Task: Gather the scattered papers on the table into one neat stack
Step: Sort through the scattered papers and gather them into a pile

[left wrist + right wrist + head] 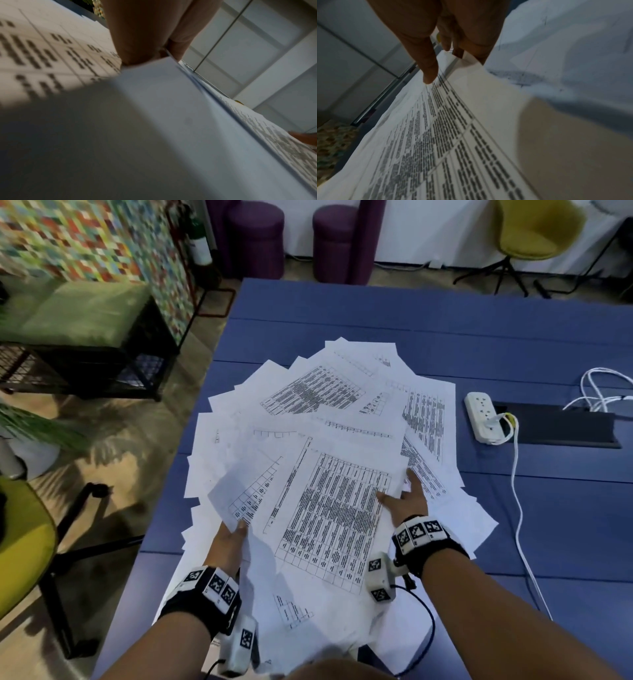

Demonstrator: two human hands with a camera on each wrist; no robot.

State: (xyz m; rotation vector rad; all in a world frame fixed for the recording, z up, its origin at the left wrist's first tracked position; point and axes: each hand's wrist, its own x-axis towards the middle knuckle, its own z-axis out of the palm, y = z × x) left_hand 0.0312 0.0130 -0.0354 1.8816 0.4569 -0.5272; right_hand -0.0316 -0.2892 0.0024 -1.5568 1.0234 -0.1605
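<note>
We're at a blue worktop point(445, 313) made of long panels, and the papers point(346, 419) cover most of its near-left part, fanned out in a loose overlapping heap from about 12 o'clock down to the near edge at 6. All are printed tables on white sheets.

Left hand point(230, 542): its grip is clamped on the near corner of a sheet point(246, 491) at roughly 7 o'clock of the heap, thumb on top, fingers under, with that corner lifted a bit. The left wrist view shows the thumb pressed on the paper edge. Right hand point(409, 501): at about 4 o'clock, thumb lying on the big table page point(335, 515), fingers stretched out over the sheets beside it, so that grip is apart, not clamped on anything. The right wrist view shows the fingers point(428, 59) straight, tips touching paper.

Off at 3 o'clock on the worktop sits a white power strip point(481, 416) with a plug in it, next to a black cable slot point(561, 426), and a white cord point(520, 508) trails toward the near edge.

Room stuff: purple stools point(294, 237) at 12, a yellow-green chair point(537, 231) at 1, a green bench point(85, 313) with a colourful mosaic panel point(92, 237) behind it at 10, another yellow-green chair point(24, 546) at 8.
</note>
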